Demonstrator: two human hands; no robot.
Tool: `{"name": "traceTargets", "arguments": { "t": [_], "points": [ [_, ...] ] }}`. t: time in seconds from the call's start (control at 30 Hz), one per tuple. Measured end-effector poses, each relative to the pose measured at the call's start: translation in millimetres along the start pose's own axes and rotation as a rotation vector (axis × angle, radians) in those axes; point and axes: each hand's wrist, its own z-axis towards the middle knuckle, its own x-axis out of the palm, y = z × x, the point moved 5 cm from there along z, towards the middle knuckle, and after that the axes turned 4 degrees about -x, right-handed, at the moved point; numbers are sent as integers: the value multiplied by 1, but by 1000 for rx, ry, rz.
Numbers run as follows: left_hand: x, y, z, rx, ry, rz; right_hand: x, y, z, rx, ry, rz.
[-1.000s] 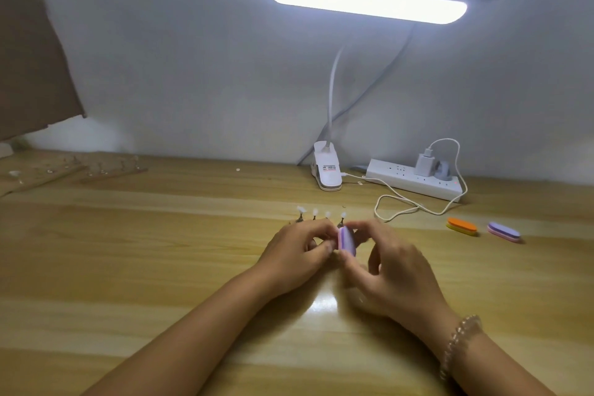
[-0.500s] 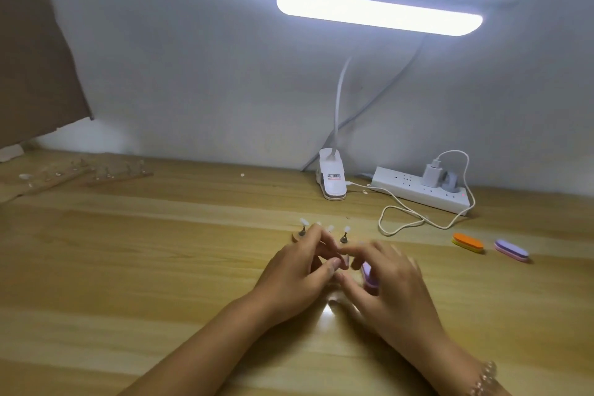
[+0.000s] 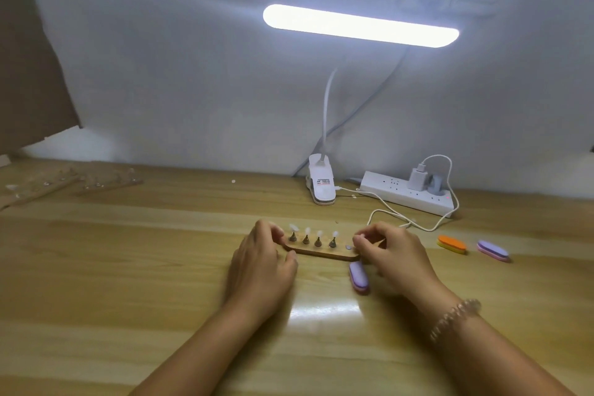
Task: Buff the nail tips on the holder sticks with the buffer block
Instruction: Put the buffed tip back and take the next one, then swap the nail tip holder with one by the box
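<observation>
A wooden holder base [image 3: 321,253] lies on the table with several upright holder sticks [image 3: 319,239] in it, each topped by a pale nail tip [image 3: 307,231]. One socket [image 3: 348,247] at its right end is bare. My left hand [image 3: 263,257] grips the base's left end, thumb in front and fingers behind. At the right end, the curled fingers of my right hand [image 3: 397,249] pinch a small pale-tipped piece, apparently a holder stick [image 3: 359,238]; blur hides its detail. The purple buffer block [image 3: 358,276] lies on the table just in front of the base, touched by neither hand.
An orange buffer [image 3: 451,244] and a second purple buffer [image 3: 492,250] lie to the right. A clip lamp [image 3: 321,186], a power strip [image 3: 406,193] and a looping white cable [image 3: 401,219] sit behind. Clear strips [image 3: 64,182] lie far left.
My right hand has let go of the purple buffer block, which now lies on the table. Both hands have moved apart to the two ends of the holder base, uncovering the sticks.
</observation>
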Motion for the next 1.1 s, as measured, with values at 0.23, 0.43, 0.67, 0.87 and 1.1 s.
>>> {"name": "traceTargets", "arguments": {
  "t": [0.23,0.43,0.67,0.87,1.1],
  "points": [
    [2,7,4,-53,-11,38,14,1,11,-4,36,-50],
    [5,11,7,-85,-17,73,16,-5,16,49,192,-190],
    [5,11,8,-95,22,101,13,10,27,24,389,-257],
    [2,-9,-2,84,65,49,-11,11,22,-47,204,-225],
    [28,-35,-24,351,434,190,-91,-39,-28,-6,-76,-165]
  ]
}}
